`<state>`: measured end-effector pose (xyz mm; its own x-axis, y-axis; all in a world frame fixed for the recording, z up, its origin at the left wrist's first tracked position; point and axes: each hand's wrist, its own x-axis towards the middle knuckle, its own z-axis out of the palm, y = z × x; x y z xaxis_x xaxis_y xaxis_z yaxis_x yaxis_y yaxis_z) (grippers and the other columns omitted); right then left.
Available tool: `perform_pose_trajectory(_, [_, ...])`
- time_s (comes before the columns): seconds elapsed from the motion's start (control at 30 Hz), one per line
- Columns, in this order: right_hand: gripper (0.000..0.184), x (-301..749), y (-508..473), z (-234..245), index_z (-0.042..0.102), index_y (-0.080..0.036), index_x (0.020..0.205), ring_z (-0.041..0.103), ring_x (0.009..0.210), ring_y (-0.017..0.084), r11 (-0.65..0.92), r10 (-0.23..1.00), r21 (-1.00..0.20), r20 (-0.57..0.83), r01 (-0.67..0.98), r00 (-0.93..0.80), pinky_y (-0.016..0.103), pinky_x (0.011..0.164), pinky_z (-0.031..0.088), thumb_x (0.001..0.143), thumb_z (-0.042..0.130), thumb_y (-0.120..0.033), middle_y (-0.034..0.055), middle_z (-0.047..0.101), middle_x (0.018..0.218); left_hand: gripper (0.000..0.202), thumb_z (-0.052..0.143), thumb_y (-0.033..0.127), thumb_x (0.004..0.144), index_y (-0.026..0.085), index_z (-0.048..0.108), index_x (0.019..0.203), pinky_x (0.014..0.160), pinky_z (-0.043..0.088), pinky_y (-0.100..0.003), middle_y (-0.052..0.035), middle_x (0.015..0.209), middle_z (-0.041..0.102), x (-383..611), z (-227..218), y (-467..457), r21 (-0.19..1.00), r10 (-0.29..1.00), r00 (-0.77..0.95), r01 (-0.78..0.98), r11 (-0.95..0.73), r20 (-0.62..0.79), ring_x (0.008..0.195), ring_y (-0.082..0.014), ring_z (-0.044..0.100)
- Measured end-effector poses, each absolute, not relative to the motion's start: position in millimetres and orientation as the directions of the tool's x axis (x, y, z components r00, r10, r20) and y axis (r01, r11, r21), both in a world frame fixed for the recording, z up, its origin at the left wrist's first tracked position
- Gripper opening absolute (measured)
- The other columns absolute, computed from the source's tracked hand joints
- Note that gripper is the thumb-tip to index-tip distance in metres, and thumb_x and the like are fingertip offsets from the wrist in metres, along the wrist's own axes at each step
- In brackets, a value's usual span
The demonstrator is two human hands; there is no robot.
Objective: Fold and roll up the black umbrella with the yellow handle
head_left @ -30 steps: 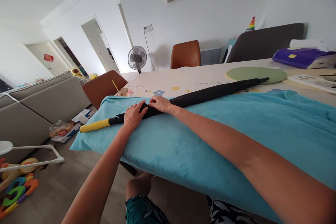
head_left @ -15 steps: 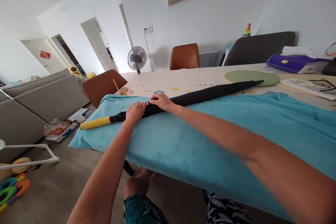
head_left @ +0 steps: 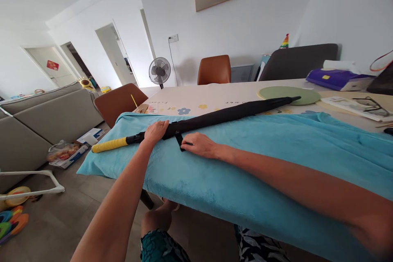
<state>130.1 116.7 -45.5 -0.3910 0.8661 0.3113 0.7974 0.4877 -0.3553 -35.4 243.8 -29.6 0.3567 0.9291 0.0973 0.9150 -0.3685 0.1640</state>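
A closed black umbrella (head_left: pixel 221 118) with a yellow-wrapped handle (head_left: pixel 109 145) lies slantwise over a turquoise blanket (head_left: pixel 245 176) on the table. Its tip reaches a round green mat (head_left: pixel 307 96). My left hand (head_left: pixel 155 132) is closed around the umbrella's folded canopy just above the handle. Lower and to the right, my right hand (head_left: pixel 199 145) pinches the end of a short black strap (head_left: pixel 179 141). That strap runs from the canopy toward me across the blanket.
A purple tissue pack (head_left: pixel 337 78) and eyeglasses (head_left: pixel 373 105) on papers sit at the table's right. Behind the table stand brown chairs (head_left: pixel 214 69), a dark chair (head_left: pixel 301 62) and a fan (head_left: pixel 159 70). A grey sofa (head_left: pixel 55 118) is at left.
My right hand has moved from the top of the umbrella down toward me, pulling the strap out from the canopy. My left hand stays on the umbrella.
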Motion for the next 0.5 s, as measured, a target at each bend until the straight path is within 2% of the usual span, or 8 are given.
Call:
perform_pose_trajectory(0.1, [0.029,128,126,-38,0.061,-0.016,0.078,0.059,0.078,0.017,0.396,0.856,-0.244,0.447,0.885,-0.260,0.030,0.075,0.035,0.091,0.040,-0.032,0.0060,0.066,0.081,0.052,0.017,0.050,0.090,0.026,0.062,0.095,0.084,0.041,-0.035,-0.0065,0.109,0.063,-35,-30,245,0.157,0.932,0.352,0.919,-0.362,0.089,0.100,-0.0231,0.058])
perform_pose_trajectory(0.2, [0.022,128,146,-36,0.058,-0.015,0.097,0.057,0.095,0.021,0.385,0.810,-0.157,0.529,0.909,-0.252,0.034,0.087,0.032,0.089,0.046,-0.030,0.0103,0.065,0.101,0.049,0.018,0.049,0.090,0.026,0.061,0.096,0.085,0.041,-0.035,-0.0064,0.109,0.063,-34,-30,245,0.149,0.929,0.360,0.917,-0.370,0.090,0.102,-0.0228,0.057])
perform_pose_trajectory(0.27, [0.035,127,160,-39,0.051,-0.013,0.111,0.051,0.109,0.024,0.411,0.812,-0.098,0.491,0.906,-0.316,0.038,0.092,0.029,0.084,0.054,-0.035,0.0136,0.059,0.116,0.048,0.019,0.047,0.091,0.025,0.061,0.094,0.085,0.041,-0.035,-0.0074,0.108,0.063,-34,-30,243,0.146,0.921,0.378,0.910,-0.388,0.092,0.103,-0.0234,0.057])
perform_pose_trajectory(0.33, [0.046,126,170,-43,0.047,-0.012,0.117,0.048,0.113,0.027,0.396,0.838,-0.049,0.428,0.917,-0.339,0.041,0.092,0.030,0.082,0.056,-0.041,0.0156,0.055,0.121,0.048,0.019,0.046,0.091,0.024,0.061,0.092,0.085,0.041,-0.036,-0.0088,0.107,0.063,-33,-30,242,0.142,0.916,0.390,0.905,-0.401,0.095,0.102,-0.0247,0.057])
perform_pose_trajectory(0.5, [0.055,121,184,-46,0.048,-0.010,0.113,0.055,0.098,0.029,0.318,0.882,0.097,0.334,0.943,-0.332,0.043,0.082,0.039,0.080,0.053,-0.053,0.0159,0.059,0.106,0.049,0.017,0.049,0.090,0.025,0.060,0.092,0.085,0.041,-0.039,-0.0082,0.109,0.063,-33,-31,241,0.149,0.926,0.365,0.915,-0.375,0.093,0.103,-0.0269,0.057])
